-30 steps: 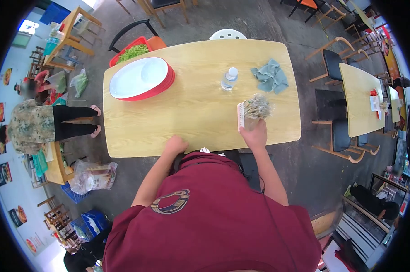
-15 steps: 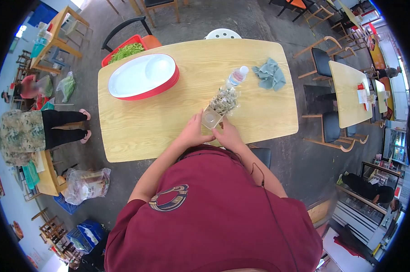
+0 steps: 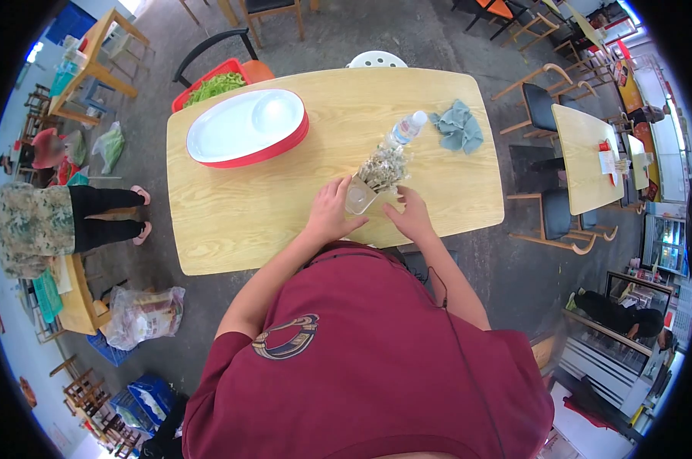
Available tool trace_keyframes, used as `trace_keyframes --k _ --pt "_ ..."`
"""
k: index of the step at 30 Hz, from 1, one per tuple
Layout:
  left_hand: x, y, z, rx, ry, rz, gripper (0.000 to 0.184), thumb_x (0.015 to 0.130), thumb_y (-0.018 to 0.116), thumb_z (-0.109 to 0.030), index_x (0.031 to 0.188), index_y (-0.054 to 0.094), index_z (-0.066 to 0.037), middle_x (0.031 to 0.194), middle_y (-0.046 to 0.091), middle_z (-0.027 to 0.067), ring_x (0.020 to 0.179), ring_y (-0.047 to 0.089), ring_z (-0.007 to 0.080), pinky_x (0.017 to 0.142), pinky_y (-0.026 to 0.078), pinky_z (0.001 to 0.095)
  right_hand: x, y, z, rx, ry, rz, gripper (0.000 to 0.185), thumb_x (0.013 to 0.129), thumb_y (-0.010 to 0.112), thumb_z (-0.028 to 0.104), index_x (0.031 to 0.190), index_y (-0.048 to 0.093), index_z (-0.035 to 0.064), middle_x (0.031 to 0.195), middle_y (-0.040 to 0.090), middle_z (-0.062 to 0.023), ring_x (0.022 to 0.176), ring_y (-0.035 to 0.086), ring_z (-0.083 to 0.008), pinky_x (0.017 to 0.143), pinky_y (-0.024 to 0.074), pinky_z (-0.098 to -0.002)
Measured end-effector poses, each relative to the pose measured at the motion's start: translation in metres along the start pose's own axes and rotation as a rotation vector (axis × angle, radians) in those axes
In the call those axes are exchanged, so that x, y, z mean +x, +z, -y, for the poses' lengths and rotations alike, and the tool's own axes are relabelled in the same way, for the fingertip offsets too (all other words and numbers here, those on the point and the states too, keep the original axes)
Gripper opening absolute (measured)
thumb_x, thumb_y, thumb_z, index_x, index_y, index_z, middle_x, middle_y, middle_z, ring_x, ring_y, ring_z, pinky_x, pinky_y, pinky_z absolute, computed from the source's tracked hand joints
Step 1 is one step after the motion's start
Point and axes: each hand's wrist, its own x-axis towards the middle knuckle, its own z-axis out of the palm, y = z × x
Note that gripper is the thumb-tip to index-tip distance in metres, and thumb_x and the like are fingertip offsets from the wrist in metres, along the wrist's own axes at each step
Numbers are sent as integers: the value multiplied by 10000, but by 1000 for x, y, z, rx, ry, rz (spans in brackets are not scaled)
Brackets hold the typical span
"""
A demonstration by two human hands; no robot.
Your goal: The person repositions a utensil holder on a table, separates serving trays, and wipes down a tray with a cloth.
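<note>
A clear, square-based vase (image 3: 360,196) stands near my edge of the table, its pale dried flowers (image 3: 384,169) leaning away to the right in the view. My left hand (image 3: 331,212) rests along the vase's left side, fingertips at its wall and thumb stretched apart. To the right, my right hand (image 3: 412,217) is open with fingers spread, close to the vase but seemingly not gripping it. Just behind the flowers is a clear plastic bottle with a white cap (image 3: 409,127). A crumpled grey-green cloth (image 3: 458,127) lies farther right.
White oval trays with red sides (image 3: 246,127) are stacked at the table's (image 3: 243,222) far left. Behind them, a red basket of green vegetables (image 3: 217,86) sits on a chair. A white stool (image 3: 376,59) stands beyond the far edge. A person in camouflage (image 3: 36,228) is at left.
My right hand has come off the vase and moved right, its fingers opening. My left hand has shifted a little up the vase's left side. The view has moved slightly.
</note>
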Motion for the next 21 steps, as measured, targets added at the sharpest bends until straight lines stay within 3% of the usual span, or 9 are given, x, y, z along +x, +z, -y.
trace_keyframes --k 2,5,8,14,17,20,21 --pt "4 5 1 21 16 9 983 754 856 -418 1522 400 -8 1426 521 233 1317 513 417 1132 399 500 -2 -14 19 9 -60 -117 830 824 822 364 1456 486 -56 1426 547 -262 1277 568 -385 1063 481 -451" --pt "10 7 3 15 -2 49 957 751 840 -375 1520 406 -6 1406 539 231 1321 513 410 1138 391 495 -1 -27 39 -126 -329 -299 908 818 838 375 1516 421 -28 1574 386 -253 1412 424 -405 1148 384 -477" --pt "12 7 9 3 -12 79 940 736 828 -319 1517 413 0 1395 550 232 1326 513 404 1141 390 493 1 -38 75 -151 -535 -364 907 825 816 389 1538 406 5 1590 358 -255 1450 357 -431 1196 291 -535" --pt "10 -4 22 45 66 69 902 689 761 -201 1493 421 25 1352 564 223 1300 517 401 1136 392 486 31 -23 130 -382 -692 -383 668 918 671 381 1476 521 47 1571 392 -275 1443 370 -455 1190 240 -607" --pt "4 -12 23 47 74 87 889 688 738 -170 1494 414 17 1363 555 225 1308 509 404 1139 388 491 48 0 132 -552 -652 -308 492 967 603 368 1329 656 39 1509 501 -249 1418 428 -432 1180 275 -581" --pt "2 -15 19 66 55 93 890 690 727 -155 1500 399 12 1383 538 229 1313 502 407 1140 386 495 57 13 126 -584 -611 -300 345 930 605 336 1055 750 50 1227 682 -195 1210 586 -358 1067 386 -560" --pt "-1 -13 18 75 43 91 891 691 725 -151 1502 394 11 1390 532 231 1315 500 409 1140 386 497 57 12 126 -553 -581 -288 308 924 603 322 998 745 58 1140 689 -170 1138 603 -338 1018 407 -545"
